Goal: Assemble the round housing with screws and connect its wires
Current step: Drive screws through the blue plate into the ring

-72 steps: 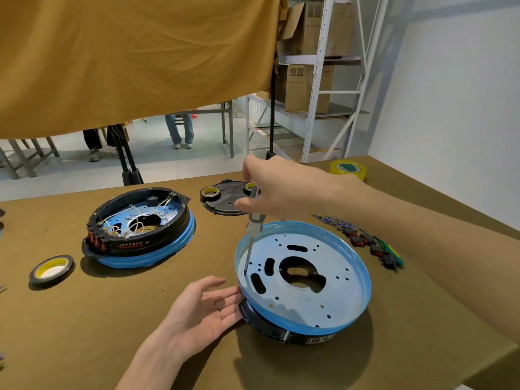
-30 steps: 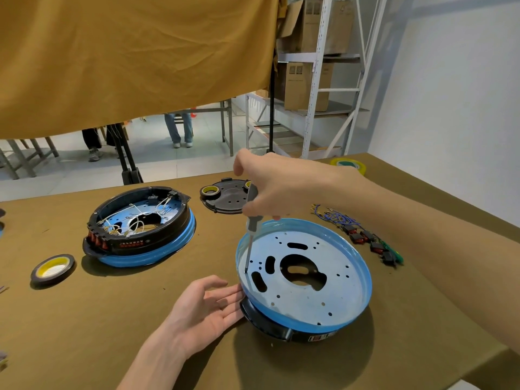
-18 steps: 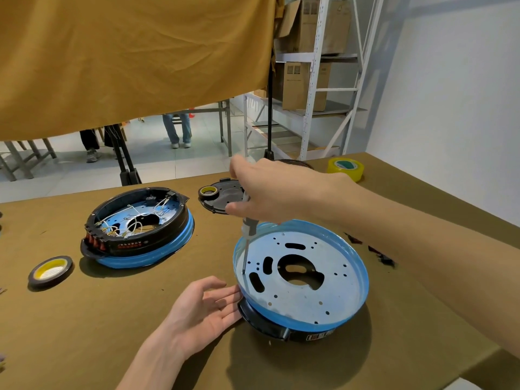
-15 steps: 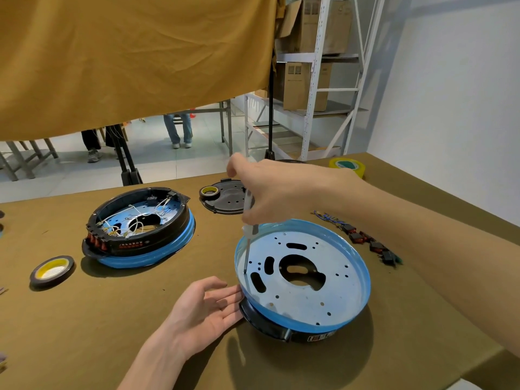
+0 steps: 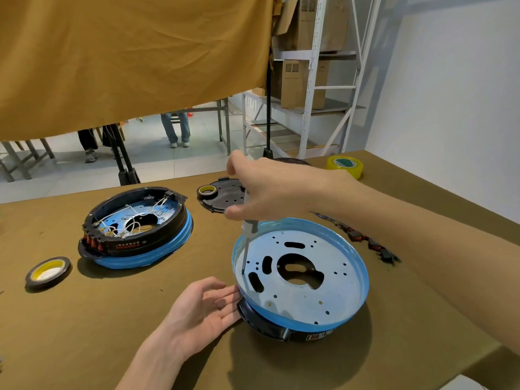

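A round housing (image 5: pixel 323 302) with a blue rim and a perforated metal plate lies near the table's front, on a black base. My right hand (image 5: pixel 270 190) grips a clear-handled screwdriver (image 5: pixel 247 235) upright, its tip on the plate's left edge. My left hand (image 5: pixel 202 308) lies palm up on the table, straight fingertips touching the housing's left side. A second housing (image 5: pixel 138 223), black ring on blue rim with white wires inside, sits at the left. Loose wires with black and red connectors (image 5: pixel 365 240) lie to the right.
A black cover plate (image 5: pixel 222 195) with a small tape roll (image 5: pixel 206 190) on it lies behind the housings. Another tape roll (image 5: pixel 47 273) sits at the far left, a yellow one (image 5: pixel 344 165) at the back right. A hanging ochre cloth and shelving stand behind the table.
My right hand's fingers have shifted around the screwdriver handle while its tip stays at the same spot on the plate. My left hand and both housings have not moved.
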The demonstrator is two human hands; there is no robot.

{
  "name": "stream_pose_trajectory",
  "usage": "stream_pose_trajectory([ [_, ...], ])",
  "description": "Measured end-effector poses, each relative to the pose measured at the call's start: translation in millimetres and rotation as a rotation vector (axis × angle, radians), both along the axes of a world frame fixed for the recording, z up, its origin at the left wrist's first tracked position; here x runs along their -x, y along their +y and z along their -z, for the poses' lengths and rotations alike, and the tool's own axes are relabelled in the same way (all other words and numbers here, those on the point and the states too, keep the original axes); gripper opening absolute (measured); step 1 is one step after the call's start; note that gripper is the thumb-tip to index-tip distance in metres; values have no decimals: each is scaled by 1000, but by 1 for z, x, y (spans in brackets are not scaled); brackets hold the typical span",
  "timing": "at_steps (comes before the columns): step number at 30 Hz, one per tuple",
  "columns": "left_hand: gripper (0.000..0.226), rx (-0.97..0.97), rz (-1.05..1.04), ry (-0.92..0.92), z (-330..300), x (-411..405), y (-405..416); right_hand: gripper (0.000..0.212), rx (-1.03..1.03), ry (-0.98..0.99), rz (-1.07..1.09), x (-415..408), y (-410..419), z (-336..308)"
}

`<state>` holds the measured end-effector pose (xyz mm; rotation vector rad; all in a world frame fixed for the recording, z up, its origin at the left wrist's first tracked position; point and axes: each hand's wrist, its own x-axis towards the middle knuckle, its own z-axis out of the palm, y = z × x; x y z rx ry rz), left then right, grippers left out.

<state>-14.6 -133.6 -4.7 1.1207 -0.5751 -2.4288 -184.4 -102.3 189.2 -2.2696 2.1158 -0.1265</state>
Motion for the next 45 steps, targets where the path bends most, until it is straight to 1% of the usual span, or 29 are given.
stream_pose_trajectory([
  [1, 44, -3, -2, 2, 0, 0, 0, 54, -59, -34, 3, 2, 1, -5],
  [2, 44, -5, -3, 5, 0, 0, 0, 53, -73, -35, 1, 3, 2, -8],
  [3, 44, -6, -2, 8, 0, 0, 0, 48, -45, -12, 0, 3, 3, -9],
  [5, 44, -5, -4, 8, 1, 0, 0, 38, 74, 64, -1, 1, 3, -3],
  [6, 44, -5, -5, 7, 1, 0, -1, 38, 97, 83, -4, 1, 3, 0],
  [10, 44, -5, 0, 10, 2, 0, -1, 52, -75, -34, 5, 6, 3, -7],
  [11, 45, -3, -1, 10, 2, 0, -1, 49, -57, -27, 5, 6, 3, -7],
  [13, 45, 2, -1, 3, 2, 1, -1, 40, 48, 35, 4, 4, 3, -1],
  [14, 44, 3, 0, -1, 2, 1, -1, 42, 76, 71, -2, 3, 3, 1],
  [15, 43, 3, 1, -4, 1, 1, -1, 46, 58, 72, -13, 3, 3, 2],
  [17, 44, 2, 2, -4, 0, 0, -1, 57, -47, 17, -29, 3, 3, -3],
  [18, 44, 2, 4, -4, -1, 0, 0, 59, -74, -1, -33, 4, 3, -6],
  [19, 44, 2, 8, -4, -1, 0, 0, 55, -62, 5, -33, 3, 3, -6],
  [21, 44, 3, 12, -2, -2, 0, 2, 42, 30, 53, -29, 1, 2, -3],
  [22, 44, 8, 15, -3, -3, 0, 2, 41, 54, 79, -27, 0, 2, -1],
  [26, 44, 10, 15, -15, -5, 0, 2, 58, -90, -37, -30, 2, 2, -9],
  [27, 45, 8, 16, -15, -5, 0, 2, 55, -80, -39, -27, 2, 2, -10],
  [29, 46, 7, 17, -19, -4, 0, 2, 42, 17, 25, -24, 1, 1, -5],
  [30, 46, 11, 19, -22, -4, 0, 2, 41, 51, 60, -24, 0, 0, -2],
  [31, 46, 13, 21, -24, -4, 0, 2, 43, 40, 57, -27, 1, 0, -2],
  [34, 44, 8, 16, -26, -4, 1, 2, 51, -94, -30, -21, 3, 1, -10],
  [36, 45, 5, 17, -22, -5, 1, 2, 42, -66, -44, -18, 3, 2, -8],
  [37, 46, 5, 18, -23, -5, 0, 2, 39, -14, -7, -25, 1, 2, -5],
  [39, 46, 10, 23, -29, -5, 0, 3, 44, 10, 28, -38, 1, 2, -3],
  [41, 45, 8, 17, -31, -5, 0, 3, 50, -64, -7, -39, 2, 3, -8],
  [42, 45, 4, 12, -28, -5, 0, 3, 49, -77, -17, -34, 2, 4, -9],
  [43, 44, 2, 10, -25, -6, 0, 3, 44, -51, -4, -27, 2, 4, -8],
  [45, 45, 2, 12, -27, -5, 0, 3, 36, 66, 62, -14, 0, 4, -1],
])
